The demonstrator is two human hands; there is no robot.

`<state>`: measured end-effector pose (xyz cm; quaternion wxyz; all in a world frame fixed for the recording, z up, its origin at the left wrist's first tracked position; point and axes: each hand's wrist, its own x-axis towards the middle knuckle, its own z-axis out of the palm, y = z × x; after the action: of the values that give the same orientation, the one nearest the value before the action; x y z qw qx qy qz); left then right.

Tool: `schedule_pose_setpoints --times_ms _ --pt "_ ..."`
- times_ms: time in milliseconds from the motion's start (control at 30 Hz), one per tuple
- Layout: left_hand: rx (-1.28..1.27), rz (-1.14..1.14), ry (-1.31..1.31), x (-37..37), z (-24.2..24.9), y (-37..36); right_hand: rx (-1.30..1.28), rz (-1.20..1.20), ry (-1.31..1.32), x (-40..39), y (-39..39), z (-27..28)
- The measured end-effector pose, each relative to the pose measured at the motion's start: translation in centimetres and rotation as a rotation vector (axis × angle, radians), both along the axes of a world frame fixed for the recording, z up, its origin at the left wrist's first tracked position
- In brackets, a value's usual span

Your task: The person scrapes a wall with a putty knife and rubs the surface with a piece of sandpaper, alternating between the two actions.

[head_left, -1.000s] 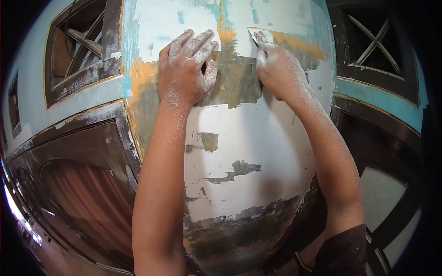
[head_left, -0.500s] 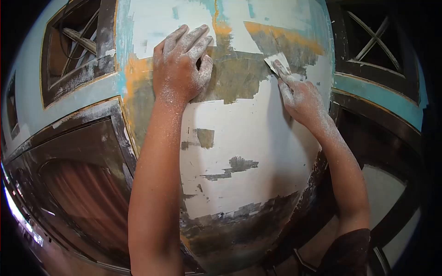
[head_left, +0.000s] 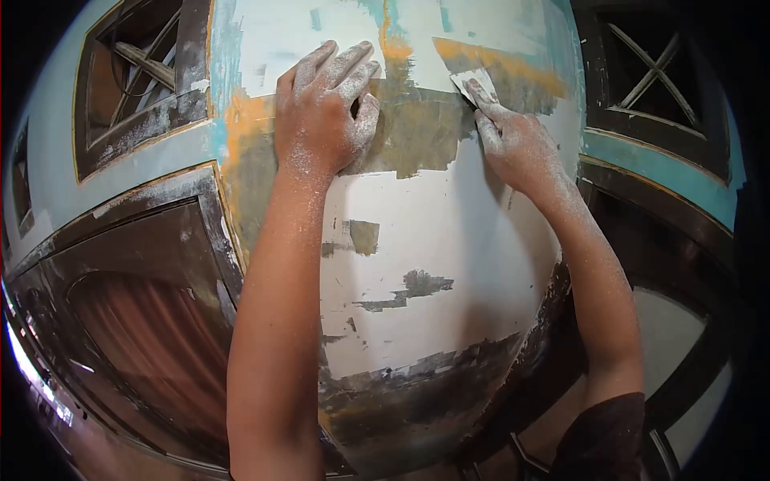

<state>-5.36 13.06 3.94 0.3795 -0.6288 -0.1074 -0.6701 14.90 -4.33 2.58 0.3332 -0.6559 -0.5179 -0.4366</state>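
Observation:
A patchy wall (head_left: 417, 216) fills the middle of the view, with white coating over bare grey-brown and orange areas. My left hand (head_left: 327, 120) rests against its upper left part, fingers stretched out and dusted white. My right hand (head_left: 521, 148) grips a putty knife (head_left: 472, 83), index finger pressed along it. The blade lies at the wall, beside the border between a white patch and a grey-and-orange strip. Its handle is hidden in my palm. White dust covers both hands and forearms.
On the left is a dark wooden door (head_left: 128, 297) with a reddish-brown curtain (head_left: 144, 337) in its panel. Vent frames with crossed bars sit at the upper left (head_left: 144, 64) and upper right (head_left: 654, 68). A dark-framed door (head_left: 666, 337) stands at the lower right.
My right hand has moved the putty knife up and slightly left along the wall. My left hand stays on the same part of the wall, while the view shifts a little.

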Motion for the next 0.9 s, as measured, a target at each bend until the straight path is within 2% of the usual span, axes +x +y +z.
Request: schedule_pose_setpoints --times_ms 67,167,533,600,733,900 --pt "-0.03 -0.001 0.004 0.0 -0.1 -0.1 0.02 0.022 -0.041 0.9 0.3 -0.3" --pt "-0.026 0.0 0.017 -0.2 0.0 -0.1 -0.033 -0.005 0.031 -0.2 0.5 0.9" --pt "-0.002 0.004 -0.002 0.0 0.0 0.1 0.077 0.008 -0.017 -2.1 0.9 1.9" --pt "-0.022 -0.011 -0.003 0.0 -0.1 0.0 0.003 0.0 0.066 -2.9 0.2 1.8" --pt "-0.045 -0.017 0.007 -0.1 -0.1 -0.3 0.024 -0.013 0.031 -2.3 1.4 3.0" --pt "-0.061 -0.033 0.028 -0.3 0.1 -0.5 0.006 -0.022 0.122 -3.3 1.2 2.9"
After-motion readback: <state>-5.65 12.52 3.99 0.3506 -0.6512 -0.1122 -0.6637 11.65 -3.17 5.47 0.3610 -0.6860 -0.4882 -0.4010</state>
